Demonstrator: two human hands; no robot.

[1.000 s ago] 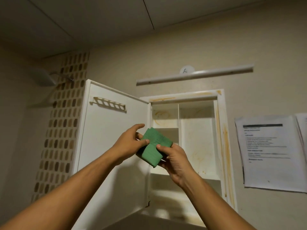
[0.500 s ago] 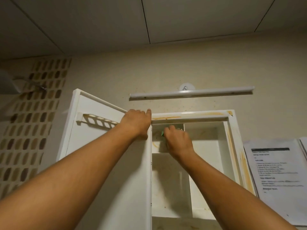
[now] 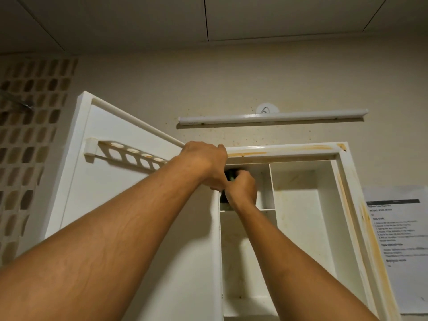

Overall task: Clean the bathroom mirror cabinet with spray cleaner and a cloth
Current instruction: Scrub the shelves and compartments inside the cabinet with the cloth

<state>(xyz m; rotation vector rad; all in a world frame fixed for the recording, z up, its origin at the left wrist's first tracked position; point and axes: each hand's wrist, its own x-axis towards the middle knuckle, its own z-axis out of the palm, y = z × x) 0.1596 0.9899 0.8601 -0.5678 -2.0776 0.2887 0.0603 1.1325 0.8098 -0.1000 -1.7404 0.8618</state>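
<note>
A white wall cabinet (image 3: 298,156) hangs open, its frame streaked with orange stains. Its door (image 3: 120,181) swings out to the left and carries a holed rack on its inner face. My left hand (image 3: 205,164) grips the top corner of the door by the hinge side. Inside the upper left compartment, my right hand (image 3: 242,188) holds the green cloth (image 3: 230,178) against the compartment's left side. Only a dark sliver of the cloth shows between my two hands. No spray cleaner is in view.
A long white light bar (image 3: 273,117) is fixed to the wall just above the cabinet. Printed paper sheets (image 3: 400,246) are stuck to the wall at the right. Brown mosaic tiles (image 3: 27,144) cover the wall at the left.
Both hands rose from in front of the cabinet. The left hand let go of the cloth and took the door's top corner. The right hand carried the cloth into the upper left compartment.
</note>
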